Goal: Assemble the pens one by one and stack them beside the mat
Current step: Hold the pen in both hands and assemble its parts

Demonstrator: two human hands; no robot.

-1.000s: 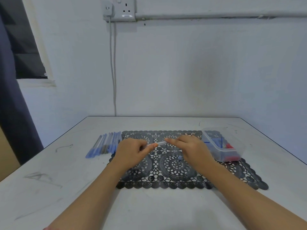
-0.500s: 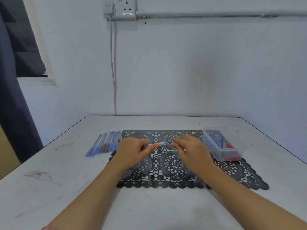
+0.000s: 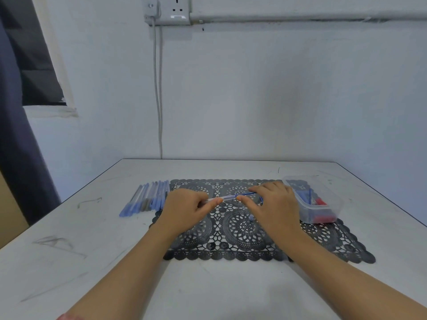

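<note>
Pinching one end of the pen barrel (image 3: 227,197) is the left hand (image 3: 184,209) — right hand (image 3: 272,204) pinches, seemingly, its blue refill (image 3: 246,194).

Your arms are bare in everything the head camera shows. Your left forearm (image 3: 129,269) and right forearm (image 3: 335,273) are uncovered right up to the wrists, and your left hand (image 3: 184,209) and right hand (image 3: 275,204) are bare too. The only clothing in view is a thin sliver of pinkish-red fabric (image 3: 67,317) at the bottom edge, against your left forearm. Too little of it shows to tell whether it is a sleeve hem.
</note>
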